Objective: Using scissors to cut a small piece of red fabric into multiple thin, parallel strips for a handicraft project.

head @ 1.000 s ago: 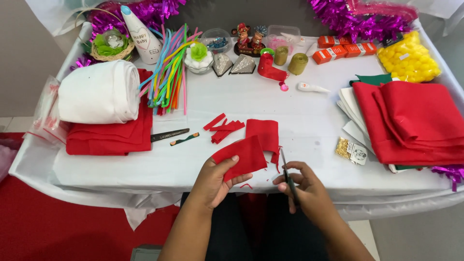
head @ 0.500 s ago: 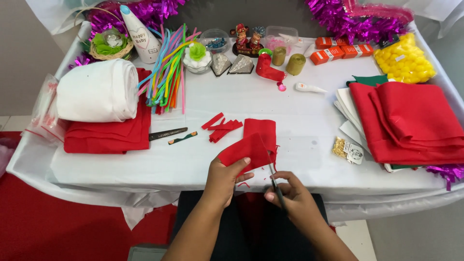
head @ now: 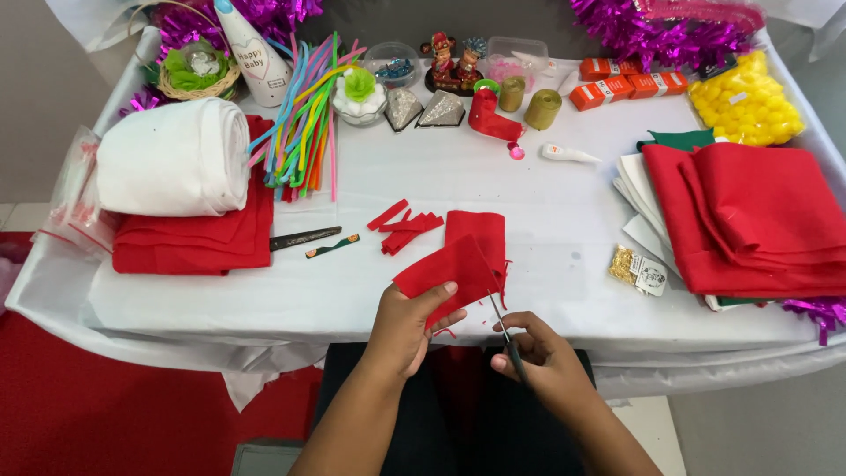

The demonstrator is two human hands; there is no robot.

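My left hand pinches a piece of red felt by its lower edge, holding it up above the near edge of the white table. My right hand grips small dark scissors, whose blades point up into the right edge of the felt. Another flat red felt piece lies just behind it on the table, with several cut red strips to its left.
A white fabric roll sits on folded red felt at left; a dark cutter lies beside it. Coloured pipe cleaners, ornaments, tinsel and yellow pompoms line the back. Stacked red felt fills the right.
Both hands have shifted slightly right and the felt is lifted a little higher. The scissors have moved up to the felt's right edge.
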